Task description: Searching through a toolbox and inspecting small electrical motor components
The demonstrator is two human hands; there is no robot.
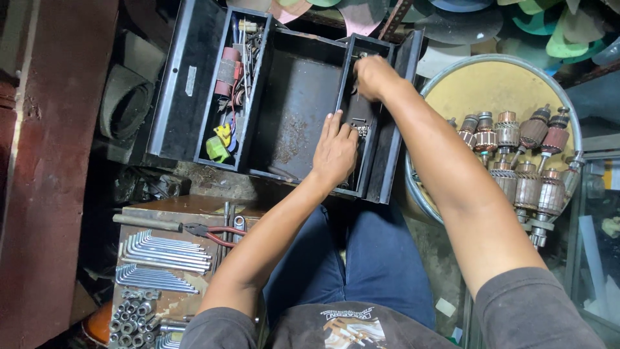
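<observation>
the black toolbox (303, 97) sits open on the floor, trays spread wide so all of it shows. the left hand (334, 152) lies flat with open fingers on the rim of the right tray (361, 123), likely to steady it. the right hand (374, 76) reaches into that tray; i cannot tell if it holds anything. the left tray (232, 84) has tools. hex keys (165, 252) lie on a board nearby.

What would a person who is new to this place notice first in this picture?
First, the open black metal toolbox at top centre, with both hands in its right tray: the left hand rests on the tray edge and the right hand reaches further in. At the right, a round yellow tray holds many motor armatures. At the lower left, rows of hex keys lie on a board.
</observation>
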